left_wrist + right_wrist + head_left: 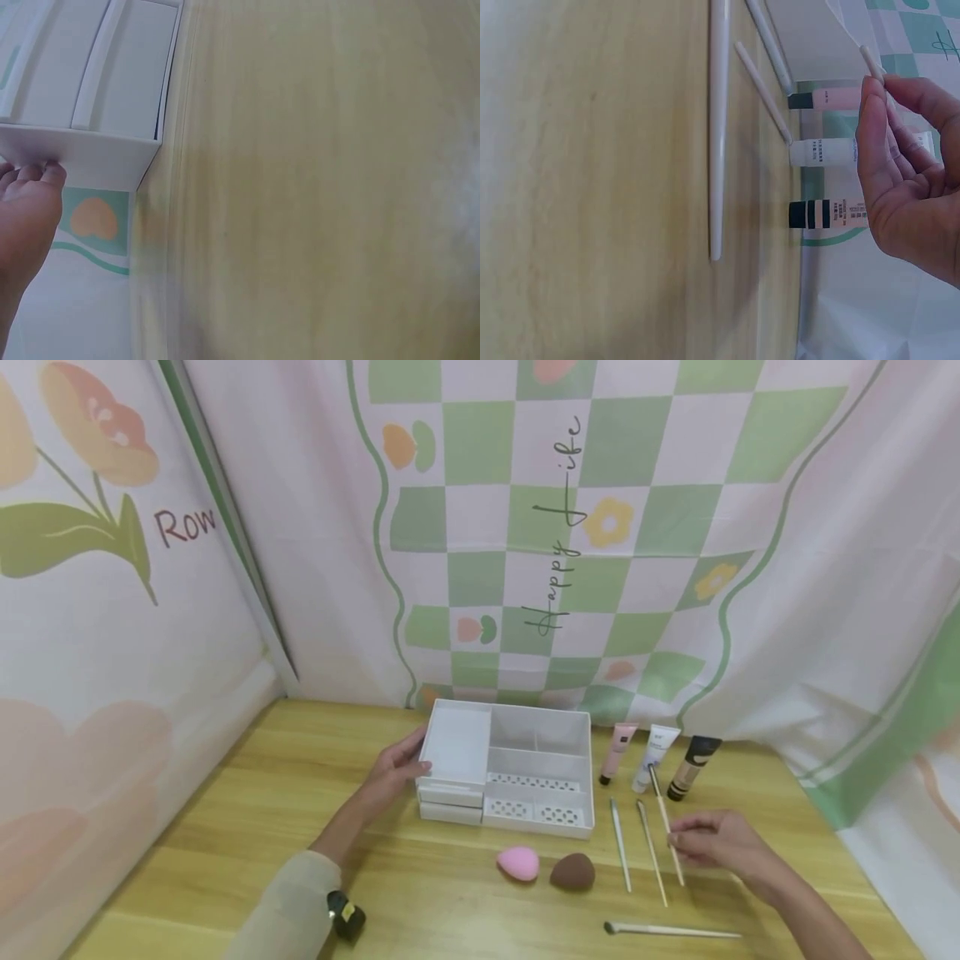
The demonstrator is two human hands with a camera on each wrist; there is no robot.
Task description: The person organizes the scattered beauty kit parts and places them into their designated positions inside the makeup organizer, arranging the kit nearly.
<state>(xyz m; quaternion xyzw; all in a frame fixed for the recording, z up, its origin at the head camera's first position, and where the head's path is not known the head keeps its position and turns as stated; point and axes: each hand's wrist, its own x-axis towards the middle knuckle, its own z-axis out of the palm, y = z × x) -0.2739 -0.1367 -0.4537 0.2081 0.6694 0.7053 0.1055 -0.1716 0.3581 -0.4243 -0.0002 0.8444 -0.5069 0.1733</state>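
My right hand (716, 843) pinches the light handle of a makeup brush (662, 800) between thumb and fingers, over the right part of the table. In the right wrist view, the end of that handle pokes out past the fingertips. Two more brushes, a pale one (621, 847) and a thin one (652, 856), lie just left of it. A fourth brush (675, 931) lies crosswise nearer the front. My left hand (392, 772) touches the left side of a white cosmetics organizer (538, 717), thumb at its top edge.
Behind the brushes stand a pink tube (618, 752), a white tube (657, 745) and a black-and-beige tube (692, 768). A pink makeup sponge (519, 864) and a brown sponge (573, 872) lie before the organizer. Patterned curtain (480, 518) hangs behind the wooden table (255, 802).
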